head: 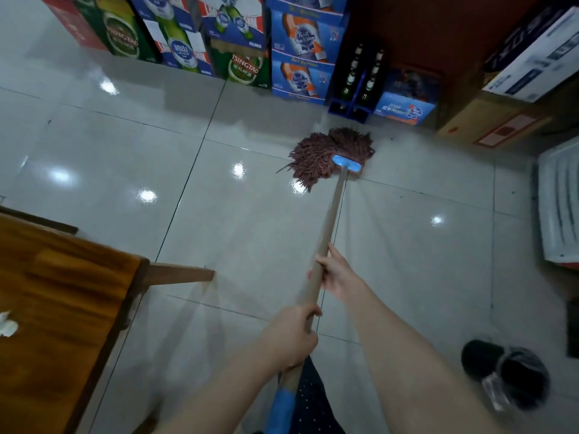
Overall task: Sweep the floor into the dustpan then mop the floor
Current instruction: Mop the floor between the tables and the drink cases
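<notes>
A mop with a reddish-brown string head [329,153] and a blue clamp [346,163] lies on the glossy grey tiled floor [219,220], close to the stacked boxes. Its long tan handle [332,220] runs back toward me. My right hand [336,274] grips the handle higher up, further from me. My left hand [291,336] grips it lower, near the blue end of the handle [282,408]. No dustpan is in view.
Beer cartons [244,42] and a blue bottle crate [354,89] line the far side. Cardboard boxes [501,120] stand at the right. A wooden table [56,292] fills the left. A black lined bin [513,374] stands at the lower right, a white grille [560,202] at the right edge.
</notes>
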{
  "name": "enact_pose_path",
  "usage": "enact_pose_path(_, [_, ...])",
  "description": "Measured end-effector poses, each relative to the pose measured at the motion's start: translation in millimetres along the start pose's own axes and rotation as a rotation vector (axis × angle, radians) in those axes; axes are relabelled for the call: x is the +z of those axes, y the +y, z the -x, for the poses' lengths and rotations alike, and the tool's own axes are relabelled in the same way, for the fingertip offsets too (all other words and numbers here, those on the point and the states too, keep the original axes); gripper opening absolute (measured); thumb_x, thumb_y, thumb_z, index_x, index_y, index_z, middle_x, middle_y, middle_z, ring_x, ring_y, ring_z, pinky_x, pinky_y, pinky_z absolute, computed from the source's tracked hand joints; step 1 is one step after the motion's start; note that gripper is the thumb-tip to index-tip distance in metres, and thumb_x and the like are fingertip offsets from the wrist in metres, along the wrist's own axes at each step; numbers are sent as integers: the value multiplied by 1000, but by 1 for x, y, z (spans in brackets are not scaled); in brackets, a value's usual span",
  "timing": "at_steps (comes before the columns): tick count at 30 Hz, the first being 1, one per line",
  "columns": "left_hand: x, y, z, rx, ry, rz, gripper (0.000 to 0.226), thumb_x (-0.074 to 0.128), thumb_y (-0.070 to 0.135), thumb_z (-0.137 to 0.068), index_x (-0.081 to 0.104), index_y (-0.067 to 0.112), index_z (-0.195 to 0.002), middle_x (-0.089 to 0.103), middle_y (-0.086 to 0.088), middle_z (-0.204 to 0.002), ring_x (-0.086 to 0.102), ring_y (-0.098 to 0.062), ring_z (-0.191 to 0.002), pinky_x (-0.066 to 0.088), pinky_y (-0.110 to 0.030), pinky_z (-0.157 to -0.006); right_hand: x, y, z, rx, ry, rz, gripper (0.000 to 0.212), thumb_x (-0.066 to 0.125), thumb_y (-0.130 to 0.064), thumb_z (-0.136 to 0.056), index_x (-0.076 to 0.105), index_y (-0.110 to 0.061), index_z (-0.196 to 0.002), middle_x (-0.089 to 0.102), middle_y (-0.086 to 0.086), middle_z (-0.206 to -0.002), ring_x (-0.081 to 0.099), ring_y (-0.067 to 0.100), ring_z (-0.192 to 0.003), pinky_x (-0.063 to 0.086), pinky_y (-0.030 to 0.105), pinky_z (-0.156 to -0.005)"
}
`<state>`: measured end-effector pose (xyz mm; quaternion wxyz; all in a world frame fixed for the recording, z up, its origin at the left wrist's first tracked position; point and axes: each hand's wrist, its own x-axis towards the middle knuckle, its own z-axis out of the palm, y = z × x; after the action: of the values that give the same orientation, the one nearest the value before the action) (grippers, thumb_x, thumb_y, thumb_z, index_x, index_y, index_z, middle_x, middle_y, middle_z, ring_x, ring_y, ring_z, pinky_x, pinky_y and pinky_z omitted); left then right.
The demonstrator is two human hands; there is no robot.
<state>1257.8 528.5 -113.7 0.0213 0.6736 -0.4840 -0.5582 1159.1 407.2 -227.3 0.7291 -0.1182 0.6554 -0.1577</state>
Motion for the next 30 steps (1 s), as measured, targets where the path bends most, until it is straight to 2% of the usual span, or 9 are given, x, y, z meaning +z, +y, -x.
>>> enact_pose_path(7, [34,-45,75,27,-2,-46,46,52,14,-82,52,24,-127,58,-6,-121,58,-19,-105,47,-25,-87,7,89,55,-37,14,-94,69,40,4,-96,21,-33,-151,41,8,-81,43,23,-59,51,29,-42])
enact_pose_path(10, [55,-76,130,46,1,-62,45,52,12,-83,54,25,-126,58,-2,-117,58,-16,-100,42,-18,-77,10,150,84,-49,5,-107,68,40,2,-97,21,-35,-150,43,9,-83,46,24,-59,51,34,-49])
enact_pose_path(14, [89,-127,199,50,24,56,42,56,9,-81,58,28,-118,53,7,-99,52,-6,-76,37,-6,-56,14,231,124,-58,-12,-142,66,39,2,-98,20,-33,-151,45,9,-90,47,24,-65,50,36,-54])
enact_pose_path(17, [116,-154,235,-30,23,216,36,58,8,-81,58,30,-109,54,3,-87,49,-2,-60,39,-7,-49,11,280,149,-58,22,-179,66,39,2,-97,21,-32,-151,45,8,-93,47,25,-70,52,30,-46])
enact_pose_path(19, [135,-163,255,-102,-45,362,34,55,5,-83,54,32,-104,55,0,-79,53,-6,-50,45,-12,-44,6,306,162,-51,59,-196,65,40,1,-97,24,-32,-150,45,11,-100,46,25,-67,51,29,-45])
enact_pose_path(21, [152,-169,272,-172,-132,578,34,49,2,-86,53,29,-106,58,-9,-84,58,-14,-44,50,-24,-40,0,326,171,-54,87,-213,64,41,1,-97,25,-31,-150,45,13,-103,45,24,-61,49,29,-43])
enact_pose_path(23, [162,-174,279,-216,-140,699,35,48,3,-88,54,30,-109,58,-11,-85,58,-17,-43,47,-25,-37,-2,335,174,-67,105,-246,64,40,2,-97,24,-29,-150,49,14,-98,46,23,-52,48,29,-43])
enact_pose_path(26, [164,-171,271,-214,-72,711,32,49,7,-91,58,34,-105,55,-7,-67,48,-12,-38,39,-20,-33,-2,333,167,-85,147,-301,62,41,0,-96,28,-29,-149,52,11,-91,49,22,-49,49,29,-45])
enact_pose_path(30, [160,-163,250,-155,-4,555,24,50,11,-92,55,34,-99,54,-3,-71,46,-10,-35,37,-19,-31,1,323,149,-89,220,-344,59,44,-5,-95,35,-32,-146,47,7,-70,44,17,-46,41,21,-39])
